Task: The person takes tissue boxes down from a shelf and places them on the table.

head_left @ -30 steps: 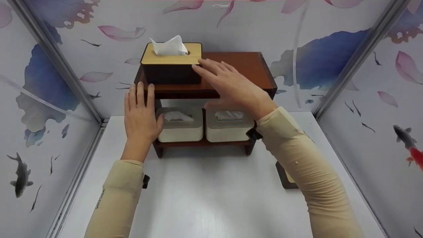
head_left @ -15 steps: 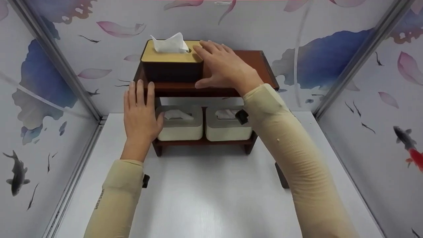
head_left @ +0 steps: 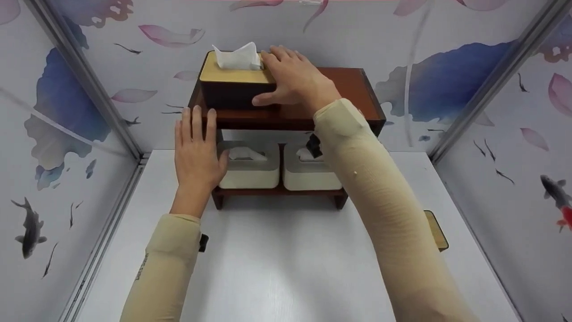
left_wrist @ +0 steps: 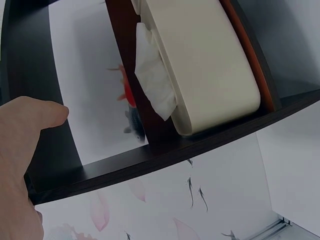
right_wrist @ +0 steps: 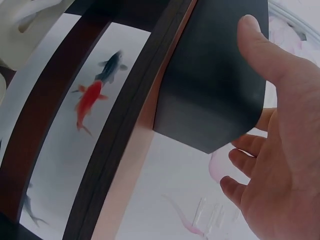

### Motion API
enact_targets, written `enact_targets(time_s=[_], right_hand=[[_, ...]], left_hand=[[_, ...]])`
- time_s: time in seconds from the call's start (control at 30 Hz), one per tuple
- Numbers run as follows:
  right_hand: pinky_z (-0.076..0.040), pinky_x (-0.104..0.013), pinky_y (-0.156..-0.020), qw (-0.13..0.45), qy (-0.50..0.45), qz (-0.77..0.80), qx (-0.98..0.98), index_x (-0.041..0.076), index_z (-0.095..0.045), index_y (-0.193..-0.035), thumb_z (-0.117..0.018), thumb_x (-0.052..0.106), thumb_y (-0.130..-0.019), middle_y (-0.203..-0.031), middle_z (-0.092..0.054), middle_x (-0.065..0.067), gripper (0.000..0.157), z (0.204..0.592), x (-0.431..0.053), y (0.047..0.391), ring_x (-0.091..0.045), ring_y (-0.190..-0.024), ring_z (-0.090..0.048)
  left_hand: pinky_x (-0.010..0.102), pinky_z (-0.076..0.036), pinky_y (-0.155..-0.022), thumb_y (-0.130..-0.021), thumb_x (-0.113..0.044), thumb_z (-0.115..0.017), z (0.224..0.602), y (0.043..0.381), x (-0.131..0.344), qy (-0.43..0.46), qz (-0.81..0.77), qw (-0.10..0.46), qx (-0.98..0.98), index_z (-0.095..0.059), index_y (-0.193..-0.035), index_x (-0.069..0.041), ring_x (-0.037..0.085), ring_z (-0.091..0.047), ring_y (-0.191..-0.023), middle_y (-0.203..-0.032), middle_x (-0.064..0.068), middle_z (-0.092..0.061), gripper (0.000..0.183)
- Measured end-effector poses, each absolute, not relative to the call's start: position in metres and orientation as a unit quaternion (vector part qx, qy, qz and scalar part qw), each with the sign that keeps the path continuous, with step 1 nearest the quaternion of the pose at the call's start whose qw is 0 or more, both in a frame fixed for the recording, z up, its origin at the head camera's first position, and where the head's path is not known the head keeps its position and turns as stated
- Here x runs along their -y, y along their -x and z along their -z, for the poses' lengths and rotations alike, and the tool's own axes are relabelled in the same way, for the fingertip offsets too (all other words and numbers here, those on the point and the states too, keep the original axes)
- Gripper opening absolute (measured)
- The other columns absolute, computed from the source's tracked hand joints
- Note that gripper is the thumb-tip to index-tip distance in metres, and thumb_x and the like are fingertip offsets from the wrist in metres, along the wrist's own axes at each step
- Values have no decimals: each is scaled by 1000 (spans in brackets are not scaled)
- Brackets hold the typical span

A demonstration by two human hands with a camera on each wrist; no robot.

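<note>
Two hands are on the go, both with pretty straight fingers. The right hand (head_left: 292,80) is spread wide around the right end of a black tissue box (head_left: 228,95) with a light wooden lid (head_left: 239,76): fingers reaching over the lid's right end, thumb stretched out low in front. The right wrist view puts the thumb over one black face and the other fingers past the far edge, with a big gap in between. Looks more like a straddle than a squeeze, and I can't tell how firmly it's touching, if at all.

That box sits on the top left of a dark reddish-brown two-tier shelf (head_left: 348,89), with a white tissue (head_left: 239,59) poking up from its slot. The left hand (head_left: 199,158) is at the shelf's left front corner, fingers pointing up and slightly apart, thumb out to the side. It holds nothing; can't say for sure whether it's touching the wood.

Lower tier has a left cream tissue box (head_left: 249,176) and a right cream tissue box (head_left: 308,181) side by side, just a narrow gap between. From above, the left thumb overlaps the edge of one, and the right sleeve (head_left: 384,197) plus a little black wrist camera (head_left: 314,145) block part of the other. That same sleeve hides most of a wood-topped item (head_left: 435,230) on the white table (head_left: 286,268).
</note>
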State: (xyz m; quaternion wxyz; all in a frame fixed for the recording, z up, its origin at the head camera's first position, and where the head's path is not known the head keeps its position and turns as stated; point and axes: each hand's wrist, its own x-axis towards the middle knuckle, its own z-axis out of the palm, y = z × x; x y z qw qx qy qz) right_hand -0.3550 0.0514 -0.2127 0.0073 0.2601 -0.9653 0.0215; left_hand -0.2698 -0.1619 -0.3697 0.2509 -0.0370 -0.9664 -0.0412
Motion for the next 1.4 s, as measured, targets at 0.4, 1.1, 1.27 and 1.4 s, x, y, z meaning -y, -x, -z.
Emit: enact_targets(time_s=[0.4, 1.1, 1.27, 1.4], right_hand=[[-10, -42, -126, -9, -251, -47, 967, 17, -20, -157, -50, 79, -80, -163, -20, -5, 103, 207, -29, 374, -27, -152, -18], [-21, -44, -122, -28, -271, -33, 962, 10, -33, -150, -49, 82, -76, -158, -26, -10, 104, 212, -16, 393, -29, -145, -25], [-22, -43, -122, -38, -261, -36, 964, 13, -29, -153, -53, 83, -72, -156, -27, -9, 109, 213, -14, 394, -27, -143, -27], [-10, -45, -125, -60, -253, -26, 965, 16, -15, -158, -53, 84, -72, -165, -10, -6, 116, 214, -12, 396, -27, -152, -13]], left_hand=[[49, -8, -125, -88, -40, -69, 374, 269, 161, 36, 43, 268, 962, -7, -156, -17, 35, -4, -152, -162, 17, -9, 95], [48, -7, -125, -89, -38, -67, 371, 271, 160, 35, 39, 266, 963, -6, -156, -16, 34, -3, -152, -162, 17, -7, 94], [48, -6, -125, -89, -39, -68, 372, 271, 161, 28, 33, 254, 966, -5, -157, -16, 34, -2, -152, -162, 17, -6, 95], [48, -5, -125, -89, -39, -67, 373, 271, 163, 27, 34, 250, 967, -4, -157, -16, 34, -1, -153, -163, 16, -5, 95]])
